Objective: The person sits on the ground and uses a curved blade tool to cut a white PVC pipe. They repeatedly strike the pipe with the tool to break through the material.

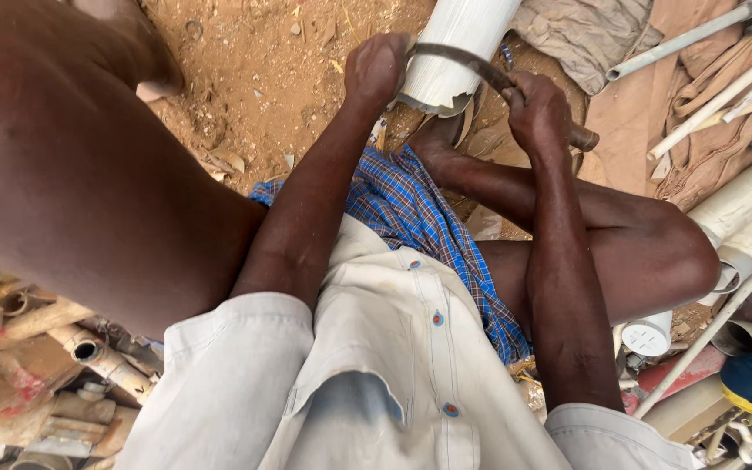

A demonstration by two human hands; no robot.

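Landmark: the wide white plastic pipe [461, 52], lying on the red-brown dirt ground [254, 78] ahead of me, its ragged cut end toward my body.

Far left of the pipe: a heap of dusty old pipe fittings and elbows [89, 357] beside my raised knee, well apart from the work.

Just left of the pipe's end: my left hand [378, 68], closed tight around one end of the curved dark metal blade [459, 59], so I can draw it across the pipe wall.

Below the pipe: my foot [435, 139] near the cut end, probably bracing it against rolling.

Right of the pipe: my right hand [537, 109], fist shut on the blade's brown wooden handle [580, 137]. Two-handed grip keeps the blade steady.

Far right: thin white pipes [724, 87] on brown cloth [698, 148], crowding that side.
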